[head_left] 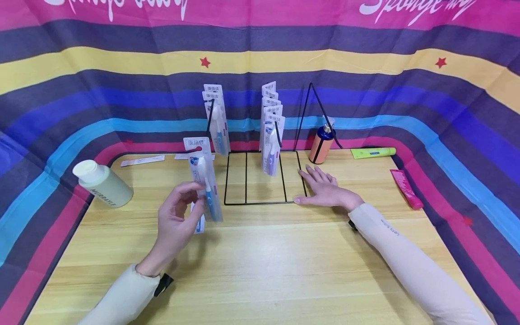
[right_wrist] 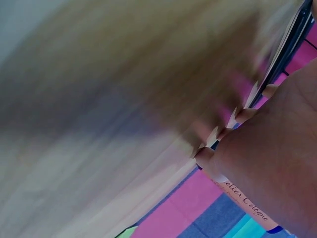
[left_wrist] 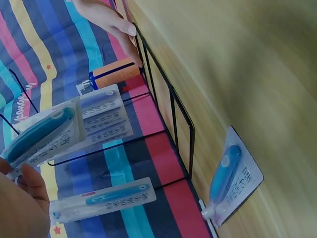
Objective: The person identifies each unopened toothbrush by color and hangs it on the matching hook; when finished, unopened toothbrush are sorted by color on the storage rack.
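Note:
My left hand (head_left: 178, 219) pinches a packaged toothbrush (head_left: 206, 180) with a blue handle by its edge, upright in front of the black wire rack (head_left: 260, 203). Fingers spread, my right hand (head_left: 325, 188) rests at the right side of the rack's base. Packaged toothbrushes (head_left: 220, 128) hang from the rack's left hook, and several more (head_left: 271, 149), the front one purple, hang from the middle hook. In the left wrist view, another blue packaged toothbrush (left_wrist: 225, 173) lies on the table; the head view shows it partly hidden behind the left hand.
A pale green bottle (head_left: 107, 187) tilts at the left. An orange pump bottle (head_left: 319, 149) stands behind the right hand. To the right lie a green tube (head_left: 373, 153) and a pink tube (head_left: 406, 189). A flat package (head_left: 142, 160) lies at the back left.

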`<state>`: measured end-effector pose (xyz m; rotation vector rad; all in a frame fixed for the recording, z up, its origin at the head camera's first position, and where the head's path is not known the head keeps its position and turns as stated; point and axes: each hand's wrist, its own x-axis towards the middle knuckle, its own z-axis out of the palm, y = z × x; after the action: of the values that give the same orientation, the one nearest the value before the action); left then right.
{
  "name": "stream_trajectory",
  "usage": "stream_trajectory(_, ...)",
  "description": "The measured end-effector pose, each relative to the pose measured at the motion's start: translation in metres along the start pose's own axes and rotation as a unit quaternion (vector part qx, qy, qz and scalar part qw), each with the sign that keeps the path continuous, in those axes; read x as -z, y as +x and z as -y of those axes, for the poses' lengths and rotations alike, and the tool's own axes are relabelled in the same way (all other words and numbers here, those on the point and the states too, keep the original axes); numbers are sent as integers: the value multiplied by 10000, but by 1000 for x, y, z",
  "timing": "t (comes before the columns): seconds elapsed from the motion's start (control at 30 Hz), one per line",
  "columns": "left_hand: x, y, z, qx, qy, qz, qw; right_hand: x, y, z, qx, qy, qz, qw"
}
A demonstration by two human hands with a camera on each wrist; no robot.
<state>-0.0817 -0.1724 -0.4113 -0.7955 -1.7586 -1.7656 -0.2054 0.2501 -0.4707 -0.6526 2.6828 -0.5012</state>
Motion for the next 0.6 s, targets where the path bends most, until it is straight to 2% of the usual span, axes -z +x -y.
stream_trajectory(0.3, -1, 9, 23, 218, 463, 36, 9987, -2, 2, -1, 25, -41, 2, 10000)
stream_trajectory(0.43, 0, 21, 37, 322, 571, 109, 9978, -1, 1, -1, 3, -12, 0, 10000)
stream_trajectory(0.6, 1, 40, 54, 670, 517, 219, 9962, -1, 1, -1, -1, -54, 15, 10000)
